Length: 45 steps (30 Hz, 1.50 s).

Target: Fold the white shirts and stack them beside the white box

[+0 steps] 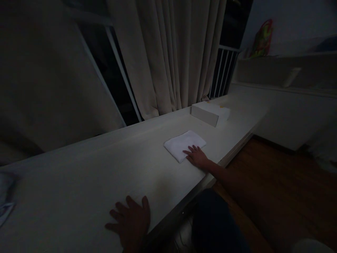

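Observation:
A folded white cloth lies flat on a long pale counter. My right hand rests on the cloth's near right part, its fingers spread over the fabric. Lower in the view, my left hand is on the bare counter near its front edge, with fingers spread wide and nothing held. The two hands are well apart.
Beyond the cloth sits a white box by the counter's raised back edge. Curtains hang behind. A partly cut-off plastic-like item lies at far left. A red and green bag stands on the right-hand shelf.

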{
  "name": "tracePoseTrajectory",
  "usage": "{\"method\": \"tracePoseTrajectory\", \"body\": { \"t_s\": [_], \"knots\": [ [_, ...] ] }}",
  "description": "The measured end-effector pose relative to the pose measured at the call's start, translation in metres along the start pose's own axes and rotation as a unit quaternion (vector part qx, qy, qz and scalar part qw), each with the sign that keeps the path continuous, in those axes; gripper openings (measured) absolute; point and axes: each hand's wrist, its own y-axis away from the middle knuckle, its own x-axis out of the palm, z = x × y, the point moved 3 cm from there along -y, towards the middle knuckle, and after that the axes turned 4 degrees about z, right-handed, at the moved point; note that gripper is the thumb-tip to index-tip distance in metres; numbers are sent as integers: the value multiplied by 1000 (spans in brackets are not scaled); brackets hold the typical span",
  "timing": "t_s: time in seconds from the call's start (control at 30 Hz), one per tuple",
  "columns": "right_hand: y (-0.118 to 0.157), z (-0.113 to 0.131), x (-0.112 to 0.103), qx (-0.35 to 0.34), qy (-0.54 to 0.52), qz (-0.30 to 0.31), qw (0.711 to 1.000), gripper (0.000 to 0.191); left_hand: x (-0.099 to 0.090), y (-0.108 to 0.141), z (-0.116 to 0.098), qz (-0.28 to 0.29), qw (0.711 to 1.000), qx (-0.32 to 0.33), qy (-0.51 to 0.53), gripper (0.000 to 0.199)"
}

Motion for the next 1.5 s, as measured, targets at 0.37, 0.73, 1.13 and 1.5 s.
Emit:
{"method": "tracePoseTrajectory", "body": {
  "t_s": [0.37, 0.73, 1.13, 1.5],
  "knots": [
    [-60, -40, -12, 92, 21, -42, 995, 53, 1, 2, -3, -18, 997, 12, -69, 74],
    [-78, -32, 26, 171, -39, -15, 984, 82, 5, -1, -2, -2, 997, -3, -79, 73],
    [-60, -76, 11, 277, -20, -124, 953, 80, -11, 2, -6, 25, 998, -1, -53, 73],
    [-69, -138, 16, 266, -65, -1, 962, 68, 4, -2, -1, 6, 996, 6, -92, 74]
  ]
}}
